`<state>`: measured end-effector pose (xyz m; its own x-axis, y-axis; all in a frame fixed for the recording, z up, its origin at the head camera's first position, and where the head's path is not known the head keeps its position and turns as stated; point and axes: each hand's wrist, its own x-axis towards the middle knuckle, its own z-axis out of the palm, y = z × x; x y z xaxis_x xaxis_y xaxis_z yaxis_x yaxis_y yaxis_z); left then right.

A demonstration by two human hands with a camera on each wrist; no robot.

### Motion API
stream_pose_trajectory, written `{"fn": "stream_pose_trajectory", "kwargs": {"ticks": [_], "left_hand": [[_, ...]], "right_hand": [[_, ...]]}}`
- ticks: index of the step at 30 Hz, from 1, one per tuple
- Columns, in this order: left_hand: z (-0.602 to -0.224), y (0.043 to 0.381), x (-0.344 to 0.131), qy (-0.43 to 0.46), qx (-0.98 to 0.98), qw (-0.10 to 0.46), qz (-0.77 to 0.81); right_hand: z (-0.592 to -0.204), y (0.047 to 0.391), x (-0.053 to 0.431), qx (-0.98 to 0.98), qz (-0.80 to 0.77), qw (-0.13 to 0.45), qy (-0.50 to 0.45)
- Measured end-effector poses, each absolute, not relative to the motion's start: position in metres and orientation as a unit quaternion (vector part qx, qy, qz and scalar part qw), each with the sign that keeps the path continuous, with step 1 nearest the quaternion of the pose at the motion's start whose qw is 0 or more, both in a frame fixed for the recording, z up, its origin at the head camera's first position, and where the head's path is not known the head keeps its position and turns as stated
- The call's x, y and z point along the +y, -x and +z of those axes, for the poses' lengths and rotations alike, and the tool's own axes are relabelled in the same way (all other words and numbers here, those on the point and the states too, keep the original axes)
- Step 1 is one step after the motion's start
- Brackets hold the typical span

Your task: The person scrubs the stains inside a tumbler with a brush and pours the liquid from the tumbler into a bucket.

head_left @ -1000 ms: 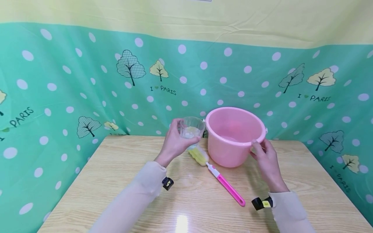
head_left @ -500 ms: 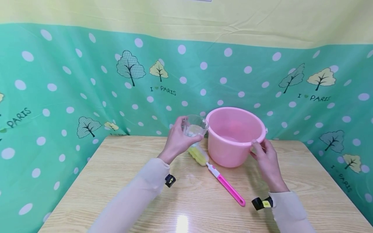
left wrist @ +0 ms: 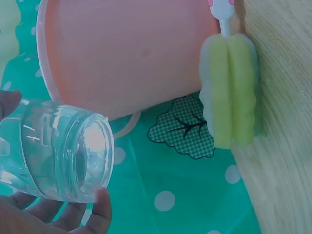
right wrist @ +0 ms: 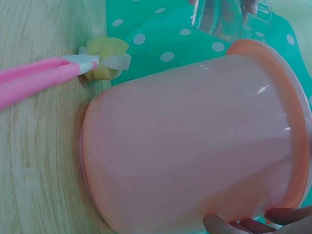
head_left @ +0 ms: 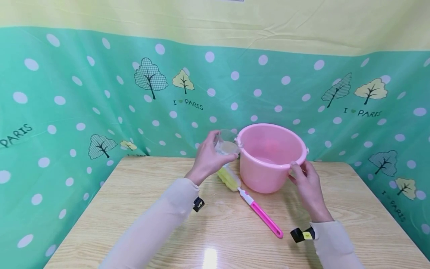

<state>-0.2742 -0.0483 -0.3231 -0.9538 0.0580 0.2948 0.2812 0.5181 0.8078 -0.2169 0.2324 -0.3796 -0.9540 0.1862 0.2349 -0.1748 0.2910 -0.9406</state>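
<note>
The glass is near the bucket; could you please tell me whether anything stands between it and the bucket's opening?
No separate object is visible there; only the rim of the bucket lies beside the glass. The brush lies lower, on the table, and the right hand grips the rim's right side.

The left wrist view's top edge crops the bucket (left wrist: 134,53).

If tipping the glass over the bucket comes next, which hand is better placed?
Probably the left hand: it grips the clear glass beside the pink bucket, whose rim the right hand holds, away from the glass.
</note>
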Motion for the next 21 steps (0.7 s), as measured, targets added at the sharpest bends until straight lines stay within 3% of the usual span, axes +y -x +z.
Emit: {"fn": "stream_pose_trajectory", "kwargs": {"ticks": [21], "left_hand": [[-0.3167,0.2751,-0.0408,0.108,-0.877,0.125,-0.451]], "right_hand": [[-0.3804,0.2161,0.2325,-0.797,0.585,0.149,0.014]]}}
